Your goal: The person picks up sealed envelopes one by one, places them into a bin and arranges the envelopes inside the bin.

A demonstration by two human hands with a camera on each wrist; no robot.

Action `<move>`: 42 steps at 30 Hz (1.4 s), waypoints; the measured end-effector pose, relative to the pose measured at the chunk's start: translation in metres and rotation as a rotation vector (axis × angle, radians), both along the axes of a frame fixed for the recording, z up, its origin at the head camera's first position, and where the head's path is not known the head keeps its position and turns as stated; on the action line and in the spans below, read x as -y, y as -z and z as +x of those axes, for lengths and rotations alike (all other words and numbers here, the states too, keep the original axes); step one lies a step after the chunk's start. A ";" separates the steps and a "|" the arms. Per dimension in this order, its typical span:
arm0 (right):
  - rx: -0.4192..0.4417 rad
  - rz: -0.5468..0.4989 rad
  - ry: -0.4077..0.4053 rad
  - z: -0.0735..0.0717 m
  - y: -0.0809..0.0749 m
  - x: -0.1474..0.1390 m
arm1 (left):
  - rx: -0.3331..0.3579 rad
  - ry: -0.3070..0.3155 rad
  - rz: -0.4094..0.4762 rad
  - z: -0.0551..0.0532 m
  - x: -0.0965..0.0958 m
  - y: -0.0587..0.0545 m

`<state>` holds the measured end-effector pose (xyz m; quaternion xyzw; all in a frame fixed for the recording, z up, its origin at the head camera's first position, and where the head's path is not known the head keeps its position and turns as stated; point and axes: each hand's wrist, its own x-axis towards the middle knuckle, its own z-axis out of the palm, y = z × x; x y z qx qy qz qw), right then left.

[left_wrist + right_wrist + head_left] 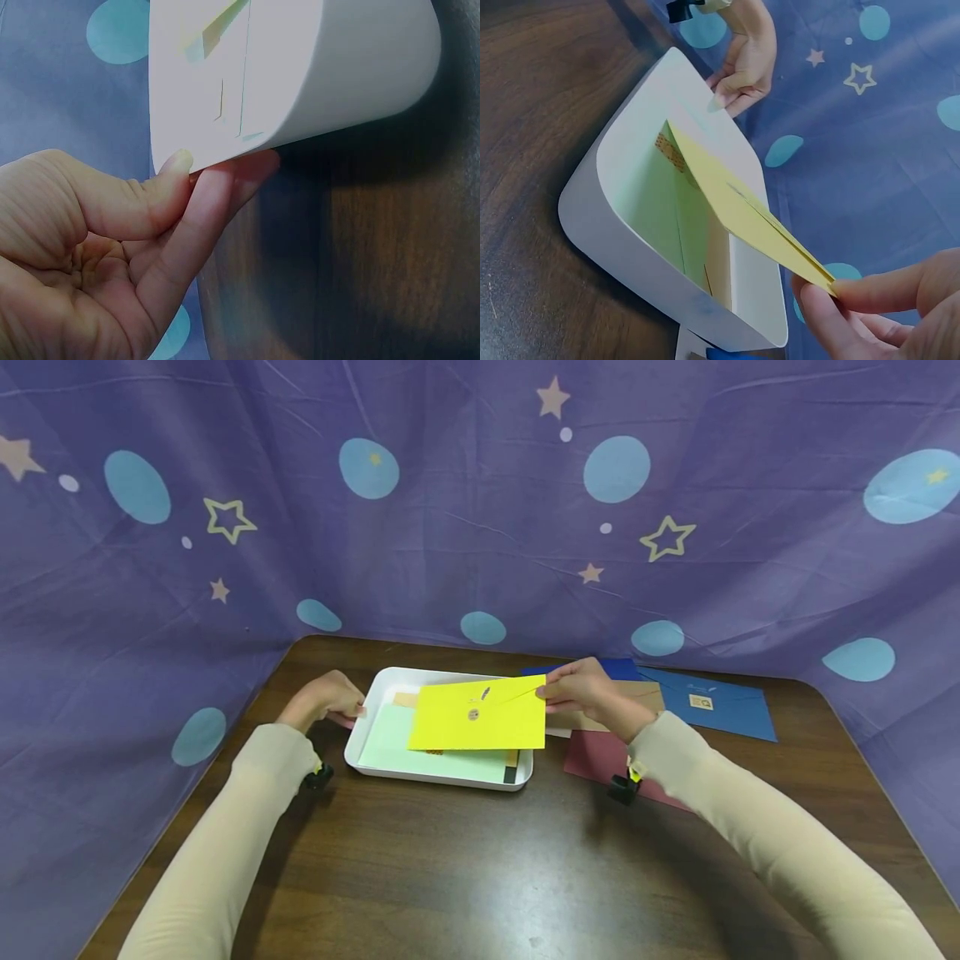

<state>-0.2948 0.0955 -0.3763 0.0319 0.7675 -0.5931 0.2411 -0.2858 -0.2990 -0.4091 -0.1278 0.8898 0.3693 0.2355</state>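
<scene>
A yellow envelope (480, 727) with a small round sticker hangs tilted over the white tray (442, 783). My right hand (581, 689) pinches its right edge between thumb and fingers; in the right wrist view the envelope (727, 202) slants down into the tray. My left hand (330, 697) grips the tray's left rim, thumb on top and fingers beneath, as the left wrist view of the hand (142, 217) shows. Inside the tray lies a pale green envelope (382, 735), partly covered by the yellow one, with a tan piece (406, 700) at its far edge.
Right of the tray lie a blue envelope (731, 706) with a sticker, a dark blue one (622, 669), a tan one (645, 695) and a dark red one (588, 756), some partly behind my right arm. A purple patterned curtain (472, 527) hangs behind the brown table (420, 868).
</scene>
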 end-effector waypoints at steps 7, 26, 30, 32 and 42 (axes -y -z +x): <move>-0.003 0.035 0.015 0.001 0.000 0.012 | 0.000 0.009 0.001 0.001 0.000 0.000; -0.058 0.174 0.023 -0.007 0.003 0.040 | 0.000 0.013 0.013 0.000 0.000 -0.001; -0.098 0.227 0.010 -0.007 0.002 0.045 | -0.002 0.014 0.016 0.000 0.000 -0.001; -0.125 0.262 -0.009 -0.008 0.002 0.047 | -0.003 0.014 0.017 0.000 0.000 -0.002; -0.296 0.475 -0.125 -0.008 -0.004 0.059 | 0.005 0.011 0.018 0.000 0.000 -0.002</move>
